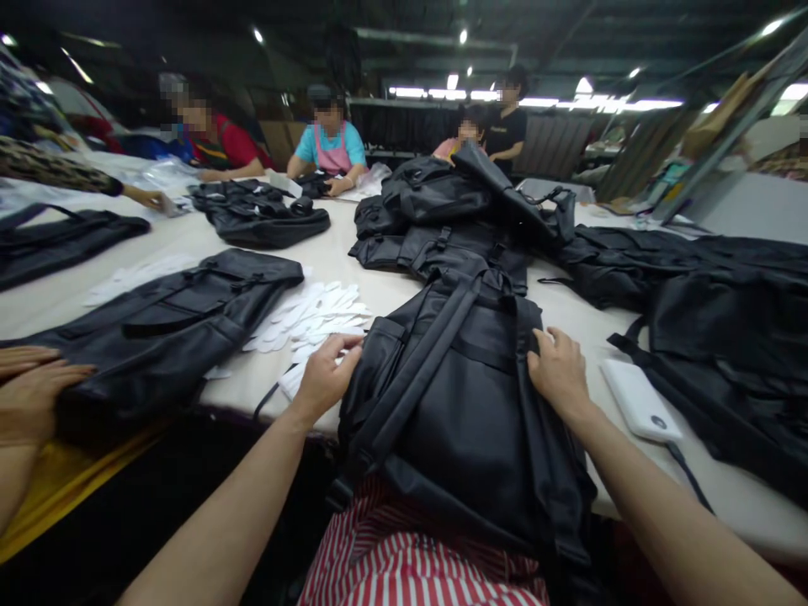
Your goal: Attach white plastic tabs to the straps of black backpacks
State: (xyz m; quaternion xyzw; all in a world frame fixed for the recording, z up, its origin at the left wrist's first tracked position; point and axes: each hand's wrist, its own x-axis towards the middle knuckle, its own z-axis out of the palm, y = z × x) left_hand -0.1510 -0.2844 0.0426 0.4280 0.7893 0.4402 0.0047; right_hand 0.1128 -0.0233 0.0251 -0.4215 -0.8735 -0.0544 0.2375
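Your left hand (326, 376) and right hand (561, 374) hold the bag (460, 412) by its sides with bent fingers. It pokes off the counter (243, 383) and could slip down if you hold too loosely.

The 1 view looks out from the wearer's head, forward and down across the worktable (337, 252). At the bottom centre, close below the lens, is a red-and-white striped garment (410, 572); just beyond it, also at close range and slightly right of centre, comes the black backpack (460, 412), with the left hand (328, 370) and right hand (559, 370) at its sides. The wide framing reaches 4 people (332, 143) well apart across the table, and ceiling lights (463, 36) near the top
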